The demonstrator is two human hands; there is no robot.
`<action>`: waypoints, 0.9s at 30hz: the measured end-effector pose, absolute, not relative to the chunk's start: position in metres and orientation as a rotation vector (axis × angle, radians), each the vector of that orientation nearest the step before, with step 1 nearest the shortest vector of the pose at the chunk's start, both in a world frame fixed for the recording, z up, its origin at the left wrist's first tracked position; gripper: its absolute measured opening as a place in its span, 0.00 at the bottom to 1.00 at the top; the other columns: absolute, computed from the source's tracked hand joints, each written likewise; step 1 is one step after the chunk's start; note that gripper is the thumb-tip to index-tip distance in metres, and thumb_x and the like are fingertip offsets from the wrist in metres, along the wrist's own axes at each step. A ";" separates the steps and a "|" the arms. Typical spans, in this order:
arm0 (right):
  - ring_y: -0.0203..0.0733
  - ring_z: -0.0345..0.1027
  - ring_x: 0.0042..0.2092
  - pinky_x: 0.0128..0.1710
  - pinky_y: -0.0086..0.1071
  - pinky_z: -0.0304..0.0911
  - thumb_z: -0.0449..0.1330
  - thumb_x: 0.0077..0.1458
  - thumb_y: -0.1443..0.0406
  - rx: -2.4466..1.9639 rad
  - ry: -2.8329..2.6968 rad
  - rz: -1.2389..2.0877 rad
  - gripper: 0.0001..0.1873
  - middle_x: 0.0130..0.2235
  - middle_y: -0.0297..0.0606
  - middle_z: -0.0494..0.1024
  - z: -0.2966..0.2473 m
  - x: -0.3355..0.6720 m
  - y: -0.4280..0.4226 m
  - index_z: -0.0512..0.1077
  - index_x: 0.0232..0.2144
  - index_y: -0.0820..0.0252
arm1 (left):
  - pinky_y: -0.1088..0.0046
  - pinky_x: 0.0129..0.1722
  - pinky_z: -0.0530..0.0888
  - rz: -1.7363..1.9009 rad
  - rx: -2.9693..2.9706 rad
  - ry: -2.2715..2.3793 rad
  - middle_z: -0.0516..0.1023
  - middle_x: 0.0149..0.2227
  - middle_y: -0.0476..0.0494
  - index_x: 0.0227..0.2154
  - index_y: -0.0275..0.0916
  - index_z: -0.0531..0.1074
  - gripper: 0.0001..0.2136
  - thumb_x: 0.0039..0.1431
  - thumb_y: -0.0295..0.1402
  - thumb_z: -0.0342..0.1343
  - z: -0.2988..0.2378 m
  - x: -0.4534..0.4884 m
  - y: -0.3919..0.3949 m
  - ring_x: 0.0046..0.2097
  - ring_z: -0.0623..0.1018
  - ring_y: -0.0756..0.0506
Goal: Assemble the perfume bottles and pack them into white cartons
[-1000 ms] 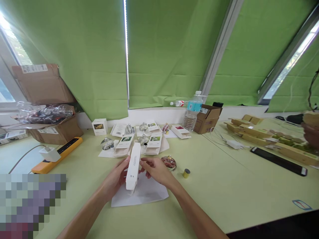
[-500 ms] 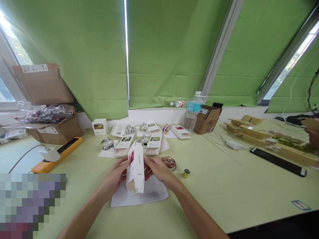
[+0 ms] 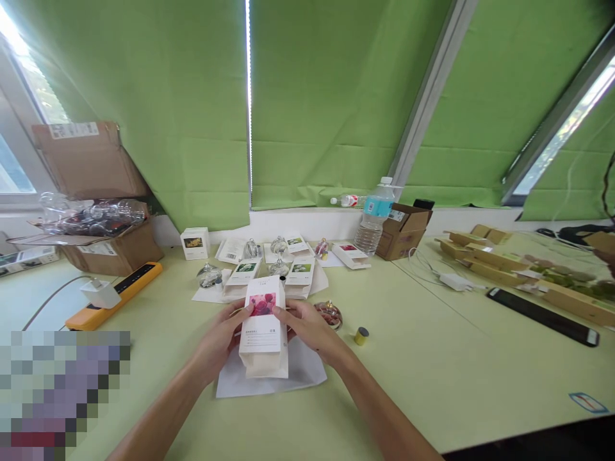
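Note:
Between my two hands is a white carton [image 3: 262, 336] with a picture of red flowers on its front panel. My left hand [image 3: 225, 336] grips its left side, thumb on the picture. My right hand [image 3: 307, 326] holds the right side, its thumb also on the front. Beneath the carton a white sheet of paper [image 3: 307, 371] lies on the table. A round glass bottle [image 3: 328, 314] with reddish contents rests just past my right hand. Close to it stands a small yellow cap [image 3: 361, 335] with a dark top.
Several white cartons [image 3: 243, 272] and clear glass bottles [image 3: 209, 275] lie on papers behind my hands. An orange power strip [image 3: 122, 294] and a cardboard box [image 3: 115, 246] are at left. A large water bottle [image 3: 375, 221] stands at the back, and a black phone-like slab [image 3: 542, 317] lies right.
The carton has been turned in my hands: its narrow printed side faced me before, and now the wide front with the flower picture does. Both hands stay on it.

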State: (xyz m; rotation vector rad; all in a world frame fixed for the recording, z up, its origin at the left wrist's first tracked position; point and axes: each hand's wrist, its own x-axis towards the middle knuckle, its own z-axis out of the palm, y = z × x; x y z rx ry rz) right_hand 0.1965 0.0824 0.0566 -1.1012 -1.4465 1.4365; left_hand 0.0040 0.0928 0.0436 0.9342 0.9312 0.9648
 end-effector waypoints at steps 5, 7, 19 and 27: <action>0.45 0.73 0.38 0.34 0.33 0.67 0.58 0.53 0.48 -1.085 -1.386 1.435 0.24 0.36 0.40 0.79 0.053 0.198 0.084 0.75 0.43 0.59 | 0.68 0.40 0.74 0.938 0.913 0.843 0.79 0.47 0.38 0.51 0.40 0.71 0.22 0.56 0.44 0.57 0.045 0.005 0.093 0.45 0.79 0.40; 0.44 0.73 0.37 0.35 0.33 0.66 0.57 0.54 0.48 -1.068 -1.371 1.434 0.23 0.35 0.40 0.79 0.052 0.198 0.084 0.76 0.40 0.60 | 0.68 0.40 0.74 0.927 0.912 0.823 0.79 0.47 0.38 0.51 0.40 0.71 0.22 0.57 0.45 0.56 0.046 0.005 0.094 0.45 0.79 0.40; 0.45 0.71 0.36 0.37 0.35 0.64 0.55 0.54 0.45 -1.123 -1.327 1.359 0.27 0.33 0.39 0.78 0.040 0.200 0.090 0.76 0.38 0.62 | 0.69 0.39 0.75 0.894 1.018 0.819 0.77 0.49 0.37 0.54 0.42 0.69 0.22 0.57 0.43 0.56 0.047 0.004 0.090 0.45 0.79 0.40; 0.48 0.70 0.47 0.40 0.37 0.67 0.58 0.54 0.48 -1.098 -1.334 1.389 0.35 0.50 0.42 0.75 0.050 0.202 0.086 0.59 0.61 0.51 | 0.68 0.41 0.75 0.980 0.904 0.816 0.76 0.52 0.39 0.52 0.40 0.71 0.20 0.57 0.41 0.57 0.051 0.003 0.093 0.49 0.77 0.40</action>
